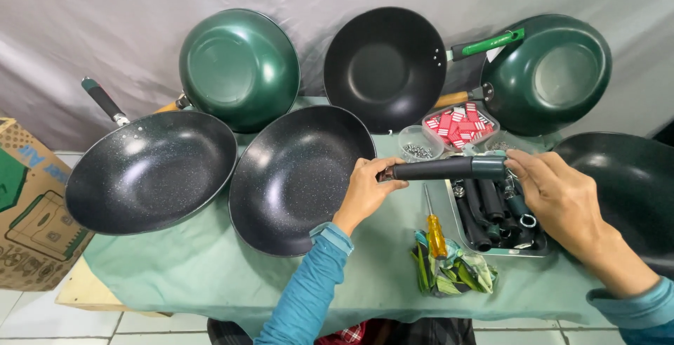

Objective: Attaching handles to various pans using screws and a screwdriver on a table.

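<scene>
Two bare hands hold one long black pan handle [449, 168] level beside the speckled black handleless wok [298, 176]: left hand [368, 190] pinches its metal end, right hand [554, 194] grips its green cap. Keeping it level should ease alignment. Below lies a yellow-handled screwdriver [434, 227].

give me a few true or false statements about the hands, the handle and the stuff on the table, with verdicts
1. Both hands hold one black handle between them. True: the left hand grips one end and the right hand the other.
2. The handle is held upright. False: it lies roughly level.
3. The screwdriver is in the right hand. False: it lies on the green tablecloth, touched by neither hand.
4. More black handles lie in the metal tray. True.
5. The pan nearest the left hand already has a handle fitted. False: none shows on it.
</scene>
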